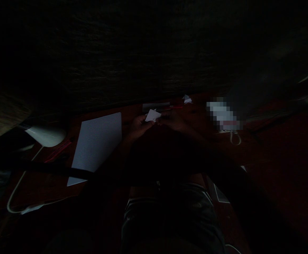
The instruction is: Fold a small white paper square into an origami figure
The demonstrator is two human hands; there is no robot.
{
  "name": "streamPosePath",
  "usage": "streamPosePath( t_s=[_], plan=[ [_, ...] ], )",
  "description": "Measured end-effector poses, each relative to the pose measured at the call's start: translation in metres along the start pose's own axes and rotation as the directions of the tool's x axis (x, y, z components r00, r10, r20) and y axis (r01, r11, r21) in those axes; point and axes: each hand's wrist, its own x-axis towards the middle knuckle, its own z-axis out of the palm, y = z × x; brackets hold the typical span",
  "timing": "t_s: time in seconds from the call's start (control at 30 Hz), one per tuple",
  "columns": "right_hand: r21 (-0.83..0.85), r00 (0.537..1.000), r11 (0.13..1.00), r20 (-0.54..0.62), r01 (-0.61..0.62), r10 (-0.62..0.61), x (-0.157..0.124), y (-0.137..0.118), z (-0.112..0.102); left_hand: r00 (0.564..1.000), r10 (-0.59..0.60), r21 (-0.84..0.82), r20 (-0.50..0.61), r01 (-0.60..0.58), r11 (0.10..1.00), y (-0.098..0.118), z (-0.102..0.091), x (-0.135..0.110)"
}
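Note:
In the dim head view, a small folded piece of white paper (152,115) is held up between both my hands. My left hand (140,126) pinches its left and lower edge, with the thumb across the front. From the other side, my right hand (171,120) closes on its lower right corner. Fine folds are too dark to make out. Just behind my hands lies a pale flat strip (156,106), with a thin red object (176,107) at its right end. A small folded white paper piece (187,99) rests farther back to the right.
A stack or large sheet of white paper (98,141) lies on the dark reddish surface at left. Beyond it are a white lamp-like object (48,136), a red item (58,151) and a pale cord (16,188). A blurred white object (222,114) with a looped cord (235,138) lies right.

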Motion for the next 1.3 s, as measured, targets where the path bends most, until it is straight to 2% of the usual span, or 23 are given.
streamPosePath(
  t_s=[0.1, 0.23, 0.43, 0.57, 0.8, 1.07, 1.3],
  plan=[
    [-0.008, 1.0, 1.0, -0.013, -0.004, 0.004, 0.001, 0.0017, -0.0003, 0.999, 0.046, 0.001, -0.002, -0.046, 0.999, 0.0, 0.003, 0.0],
    [0.002, 1.0, 1.0, 0.008, -0.023, 0.023, 0.0008, 0.0035, -0.0005, 1.0, 0.023, -0.011, 0.015, -0.023, 1.0, -0.0009, 0.0029, 0.0029],
    [-0.006, 0.999, 0.999, 0.01, -0.031, 0.031, -0.0008, 0.0015, -0.0008, 0.995, 0.071, -0.113, -0.065, -0.078, 0.991, -0.0014, 0.0018, 0.0063],
    [-0.025, 0.999, 0.999, 0.004, -0.035, 0.035, -0.0008, 0.0016, -0.0016, 1.0, 0.006, -0.071, -0.016, -0.007, 0.997, 0.0017, 0.0031, 0.0032],
    [-0.015, 0.998, 0.998, 0.018, -0.06, 0.061, -0.0023, 0.0012, -0.0007, 0.998, -0.058, -0.006, -0.032, 0.058, 0.998, 0.004, 0.0021, 0.0006],
    [-0.062, 0.998, 0.997, -0.005, -0.055, 0.055, 0.0003, 0.0031, 0.0002, 0.998, -0.054, -0.009, -0.007, 0.054, 0.998, 0.003, 0.0025, 0.0033],
    [-0.029, 0.998, 0.998, -0.009, -0.055, 0.054, -0.0009, 0.0013, 0.0, 0.998, -0.059, 0.012, -0.017, 0.059, 0.998, 0.0063, 0.0018, 0.0005]
  ],
)
